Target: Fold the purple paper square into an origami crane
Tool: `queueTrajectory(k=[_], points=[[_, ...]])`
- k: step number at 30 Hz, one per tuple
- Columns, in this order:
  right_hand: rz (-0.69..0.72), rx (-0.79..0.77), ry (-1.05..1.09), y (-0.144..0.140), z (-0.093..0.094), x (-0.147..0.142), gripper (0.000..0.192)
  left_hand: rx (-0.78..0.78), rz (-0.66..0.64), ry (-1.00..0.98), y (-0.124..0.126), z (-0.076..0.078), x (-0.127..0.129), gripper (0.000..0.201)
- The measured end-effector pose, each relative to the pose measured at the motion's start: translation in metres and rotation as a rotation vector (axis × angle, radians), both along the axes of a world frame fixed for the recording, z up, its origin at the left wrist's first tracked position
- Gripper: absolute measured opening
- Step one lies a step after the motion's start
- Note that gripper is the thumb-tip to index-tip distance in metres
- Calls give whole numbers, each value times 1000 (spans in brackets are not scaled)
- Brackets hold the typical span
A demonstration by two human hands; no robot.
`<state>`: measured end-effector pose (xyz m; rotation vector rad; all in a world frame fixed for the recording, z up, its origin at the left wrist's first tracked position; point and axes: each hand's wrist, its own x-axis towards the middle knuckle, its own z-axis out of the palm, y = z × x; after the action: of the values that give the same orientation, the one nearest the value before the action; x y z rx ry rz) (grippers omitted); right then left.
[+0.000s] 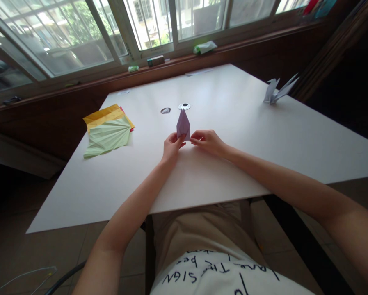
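The left hand [171, 146] and right hand [206, 141] both pinch the bottom edge of a folded purple paper [183, 124], which stands upright on the white table [233, 135]. The fingertips hide its lower corners. 2 small round objects [184, 106] behind it are hard to identify.

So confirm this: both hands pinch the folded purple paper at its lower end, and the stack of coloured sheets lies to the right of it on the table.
Not quite. The head view shows the stack of coloured sheets lying to the left of the folded purple paper, not the right. The rest holds: left hand and right hand pinch its lower end over the table.
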<state>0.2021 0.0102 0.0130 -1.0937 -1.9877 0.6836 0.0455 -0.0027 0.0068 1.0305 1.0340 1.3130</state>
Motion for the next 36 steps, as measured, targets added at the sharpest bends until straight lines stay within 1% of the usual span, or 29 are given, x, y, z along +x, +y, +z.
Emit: queueTrajectory(k=[2,5,8,13,19,24,31,36], points=[[3,-3,-2,0,0,0,21,1,-26,16,0,0,0,24],[16,-4,-5,0,0,0,23,3,-20,30,0,0,0,27],[63,1,13,-2,2,-1,24,8,-14,53,0,-1,0,28],[123,27,22,-3,3,-2,25,31,-46,88,0,-1,0,29],[31,31,29,-2,2,-2,31,23,-110,122,-2,3,2,28],[10,8,67,-4,5,-2,34,15,-124,95,-3,4,4,26],[-16,19,102,-3,4,-3,31,-1,-156,76,-5,7,4,25],[-39,11,140,-2,4,-2,27,7,-155,69,-5,7,2,27]])
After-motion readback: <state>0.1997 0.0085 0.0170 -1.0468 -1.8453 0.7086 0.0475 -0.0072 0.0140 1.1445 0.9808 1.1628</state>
